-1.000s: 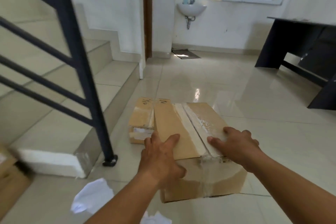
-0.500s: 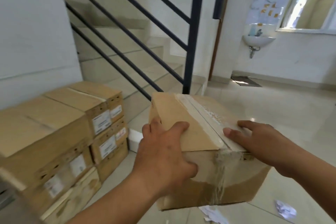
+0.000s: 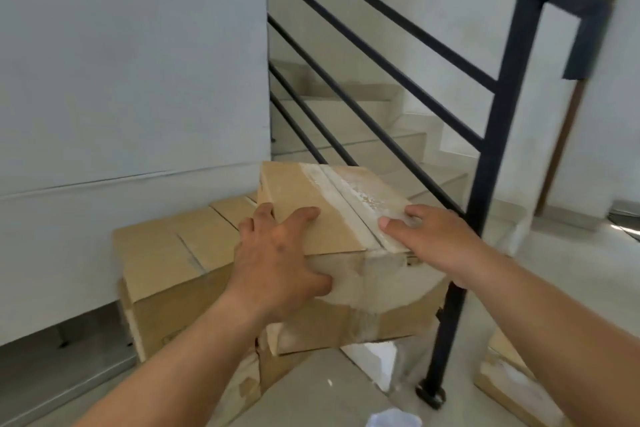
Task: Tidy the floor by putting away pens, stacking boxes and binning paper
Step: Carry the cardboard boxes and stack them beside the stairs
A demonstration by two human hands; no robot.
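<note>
Left hand (image 3: 277, 263), right hand (image 3: 433, 239) gripping box (image 3: 332, 229), taped seam (image 3: 341, 198) running away-left

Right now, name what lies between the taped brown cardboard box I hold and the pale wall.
Head view: a stack of brown cardboard boxes, left of the taped brown cardboard box.

No readable text. The carried box (image 3: 311, 215) shows bare cardboard only. The stacked boxes (image 3: 166, 253) are too blurred.

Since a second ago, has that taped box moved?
Yes. The box has left the floor right of the railing post and is held up left of it, by the stack.
</note>
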